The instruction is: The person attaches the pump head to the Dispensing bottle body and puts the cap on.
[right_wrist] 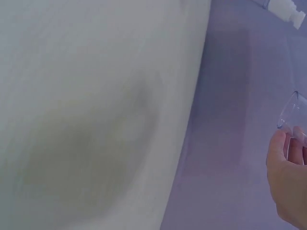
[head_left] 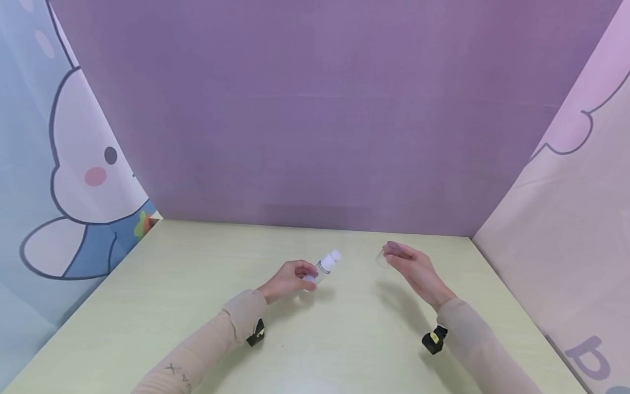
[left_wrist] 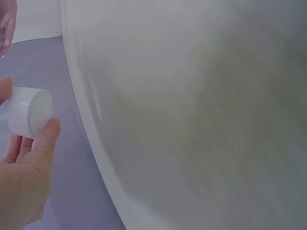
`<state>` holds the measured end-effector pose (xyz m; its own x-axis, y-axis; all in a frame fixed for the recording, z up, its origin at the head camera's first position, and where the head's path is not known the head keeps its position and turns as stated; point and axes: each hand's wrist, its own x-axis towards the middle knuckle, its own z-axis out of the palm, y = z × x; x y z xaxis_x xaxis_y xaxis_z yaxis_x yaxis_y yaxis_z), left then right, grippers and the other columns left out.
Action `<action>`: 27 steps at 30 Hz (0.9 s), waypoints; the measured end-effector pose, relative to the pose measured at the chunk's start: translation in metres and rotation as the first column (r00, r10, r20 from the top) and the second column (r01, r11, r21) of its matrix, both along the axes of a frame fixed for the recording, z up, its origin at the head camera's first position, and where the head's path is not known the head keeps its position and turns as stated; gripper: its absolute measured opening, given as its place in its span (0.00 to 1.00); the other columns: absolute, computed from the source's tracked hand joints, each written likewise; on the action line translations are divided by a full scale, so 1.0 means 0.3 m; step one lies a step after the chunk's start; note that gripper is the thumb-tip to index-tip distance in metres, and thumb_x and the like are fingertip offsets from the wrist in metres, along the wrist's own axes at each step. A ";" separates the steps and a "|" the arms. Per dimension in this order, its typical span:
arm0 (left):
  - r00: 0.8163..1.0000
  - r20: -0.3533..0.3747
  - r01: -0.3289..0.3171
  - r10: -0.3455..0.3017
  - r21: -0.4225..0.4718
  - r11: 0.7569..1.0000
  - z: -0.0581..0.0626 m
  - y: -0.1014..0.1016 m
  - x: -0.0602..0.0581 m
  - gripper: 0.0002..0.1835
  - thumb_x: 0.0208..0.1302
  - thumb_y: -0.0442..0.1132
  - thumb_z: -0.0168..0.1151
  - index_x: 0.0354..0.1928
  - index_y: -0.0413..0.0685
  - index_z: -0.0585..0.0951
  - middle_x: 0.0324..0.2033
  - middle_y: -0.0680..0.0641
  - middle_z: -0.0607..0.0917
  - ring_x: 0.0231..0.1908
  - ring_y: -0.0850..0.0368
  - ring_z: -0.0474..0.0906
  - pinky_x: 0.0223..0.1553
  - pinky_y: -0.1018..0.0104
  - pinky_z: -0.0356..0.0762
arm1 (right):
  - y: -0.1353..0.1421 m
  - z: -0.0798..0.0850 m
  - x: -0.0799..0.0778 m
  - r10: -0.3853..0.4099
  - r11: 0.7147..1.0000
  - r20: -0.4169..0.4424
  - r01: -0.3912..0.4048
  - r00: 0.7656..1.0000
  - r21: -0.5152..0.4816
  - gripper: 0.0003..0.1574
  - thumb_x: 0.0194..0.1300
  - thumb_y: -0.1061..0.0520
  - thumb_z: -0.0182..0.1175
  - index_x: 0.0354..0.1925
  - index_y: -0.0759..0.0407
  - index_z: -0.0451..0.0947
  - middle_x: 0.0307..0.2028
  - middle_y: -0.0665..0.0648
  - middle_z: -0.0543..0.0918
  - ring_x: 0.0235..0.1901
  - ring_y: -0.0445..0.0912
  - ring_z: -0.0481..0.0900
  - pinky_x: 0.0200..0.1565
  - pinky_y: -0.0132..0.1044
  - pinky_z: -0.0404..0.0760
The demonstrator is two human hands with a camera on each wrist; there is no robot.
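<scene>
My left hand [head_left: 289, 280] grips a small pump bottle [head_left: 325, 266] by its lower part. The bottle has a clear body and a white pump head that tilts up to the right. In the left wrist view its white base [left_wrist: 29, 112] sits between thumb and fingers. To the right, my right hand [head_left: 417, 272] pinches a clear cap [head_left: 381, 259], apart from the bottle. The cap's round open rim shows in the right wrist view, where the white pump head [right_wrist: 286, 9] appears at the upper corner.
Both hands are above a pale yellow-green table [head_left: 315, 339]. A purple panel [head_left: 315, 120] rises along its back edge. Printed cloths with cartoon figures hang at the left [head_left: 29, 306] and right. Each wrist wears a small black camera.
</scene>
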<state>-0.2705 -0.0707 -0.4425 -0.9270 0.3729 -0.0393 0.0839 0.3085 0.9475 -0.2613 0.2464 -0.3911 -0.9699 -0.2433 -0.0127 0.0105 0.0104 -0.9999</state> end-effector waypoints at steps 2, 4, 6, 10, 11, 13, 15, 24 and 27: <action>1.000 0.004 0.006 -0.006 0.010 1.000 0.000 0.007 0.001 0.18 0.51 0.33 0.67 0.46 0.42 0.77 0.47 0.45 0.80 0.49 0.52 0.75 0.50 0.56 0.72 | -0.022 0.012 0.000 0.005 1.000 -0.006 -0.005 1.000 -0.017 0.39 0.62 0.56 0.59 0.66 0.65 0.55 0.54 0.52 0.74 0.52 0.35 0.73 0.53 0.24 0.70; 1.000 0.012 0.008 -0.008 0.014 1.000 0.004 0.015 0.003 0.18 0.51 0.33 0.67 0.47 0.43 0.77 0.47 0.46 0.80 0.48 0.53 0.75 0.51 0.56 0.72 | -0.046 0.025 0.000 0.010 0.999 -0.008 -0.010 1.000 -0.037 0.38 0.61 0.57 0.59 0.65 0.65 0.57 0.53 0.52 0.75 0.52 0.36 0.73 0.53 0.24 0.70; 1.000 0.015 0.012 -0.012 0.017 1.000 0.006 0.022 0.004 0.18 0.51 0.34 0.67 0.47 0.43 0.77 0.46 0.46 0.80 0.48 0.54 0.75 0.51 0.57 0.72 | -0.071 0.041 0.002 0.018 0.999 -0.010 -0.018 1.000 -0.047 0.38 0.61 0.58 0.60 0.65 0.65 0.57 0.54 0.53 0.75 0.52 0.36 0.74 0.53 0.25 0.70; 1.000 0.022 0.022 -0.023 0.031 0.999 0.012 0.034 0.003 0.18 0.52 0.34 0.66 0.47 0.42 0.77 0.47 0.44 0.80 0.47 0.55 0.75 0.51 0.57 0.72 | -0.122 0.076 0.008 0.027 0.999 -0.017 -0.027 0.999 -0.033 0.40 0.60 0.56 0.61 0.66 0.64 0.57 0.58 0.58 0.72 0.53 0.36 0.73 0.54 0.26 0.69; 0.999 0.024 0.025 -0.026 0.037 0.999 0.012 0.037 0.002 0.18 0.52 0.33 0.66 0.47 0.42 0.77 0.47 0.43 0.80 0.47 0.55 0.75 0.50 0.58 0.72 | -0.133 0.084 0.009 0.028 0.999 -0.019 -0.028 0.999 -0.024 0.40 0.60 0.56 0.61 0.66 0.63 0.58 0.59 0.59 0.71 0.53 0.36 0.73 0.55 0.26 0.69; 0.999 0.026 0.029 -0.030 0.049 0.998 0.010 0.042 -0.002 0.18 0.52 0.33 0.66 0.47 0.41 0.76 0.47 0.42 0.80 0.46 0.55 0.75 0.50 0.58 0.73 | -0.153 0.099 0.009 0.026 1.000 -0.028 -0.026 0.999 -0.002 0.40 0.59 0.54 0.62 0.65 0.62 0.59 0.60 0.59 0.70 0.54 0.37 0.72 0.56 0.28 0.68; 0.999 0.027 0.029 -0.031 0.055 0.998 0.005 0.047 -0.007 0.19 0.52 0.33 0.66 0.47 0.41 0.76 0.47 0.41 0.80 0.46 0.56 0.75 0.49 0.59 0.73 | -0.172 0.110 0.008 0.024 1.000 -0.040 -0.023 0.999 0.011 0.39 0.58 0.54 0.62 0.65 0.61 0.60 0.59 0.59 0.71 0.54 0.38 0.72 0.57 0.30 0.68; 0.999 0.042 0.024 -0.026 0.056 0.998 -0.006 0.069 -0.016 0.19 0.50 0.34 0.68 0.46 0.42 0.77 0.45 0.46 0.81 0.47 0.55 0.76 0.51 0.58 0.73 | -0.235 0.122 -0.003 0.036 0.999 -0.073 -0.034 0.997 0.032 0.37 0.56 0.55 0.64 0.61 0.63 0.65 0.53 0.55 0.78 0.52 0.40 0.75 0.58 0.36 0.69; 0.999 0.042 0.023 -0.025 0.051 0.998 -0.003 0.076 -0.015 0.19 0.51 0.35 0.68 0.46 0.43 0.77 0.45 0.47 0.81 0.47 0.55 0.76 0.51 0.57 0.72 | -0.243 0.120 -0.005 0.040 0.997 -0.083 -0.035 0.996 0.064 0.36 0.56 0.54 0.64 0.61 0.63 0.66 0.53 0.55 0.78 0.52 0.41 0.75 0.59 0.40 0.67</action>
